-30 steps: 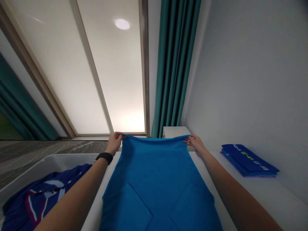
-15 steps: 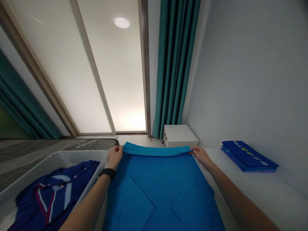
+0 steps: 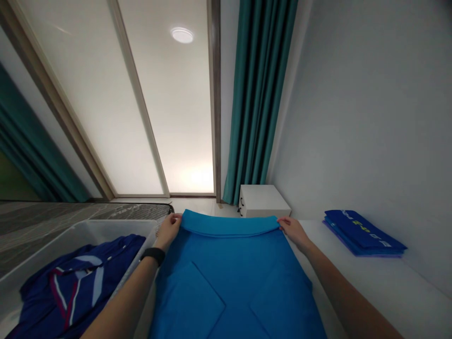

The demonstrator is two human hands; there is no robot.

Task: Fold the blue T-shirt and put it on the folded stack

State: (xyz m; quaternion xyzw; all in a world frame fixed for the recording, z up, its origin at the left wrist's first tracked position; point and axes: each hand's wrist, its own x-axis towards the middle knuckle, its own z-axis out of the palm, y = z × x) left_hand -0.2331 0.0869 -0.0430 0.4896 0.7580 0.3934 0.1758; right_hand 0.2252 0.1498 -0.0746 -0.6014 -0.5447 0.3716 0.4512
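Note:
A bright blue shirt [image 3: 236,268] lies spread out in front of me, with two pointed flaps, apparently its sleeves, folded inward across it. Along its far edge a strip of the cloth is turned over toward me. My left hand [image 3: 170,230], with a black band on the wrist, pinches the left end of this strip. At the right end my right hand [image 3: 294,230] is closed on the strip's corner between thumb and fingers. The strip stretches fairly straight between both hands. The near part of the shirt runs out of the bottom of the view.
A whitish plastic bin [image 3: 116,225] on the left holds dark blue clothing [image 3: 81,278] with red and light stripes. On the white surface [image 3: 367,287] at right lies a stack of folded blue garments [image 3: 363,233]. Beyond stand a white cabinet [image 3: 263,200] and a green curtain [image 3: 259,99].
The turned-over strip now shows wider and flatter, its near edge lower toward me. Both hands keep their hold on its ends, having shifted only slightly.

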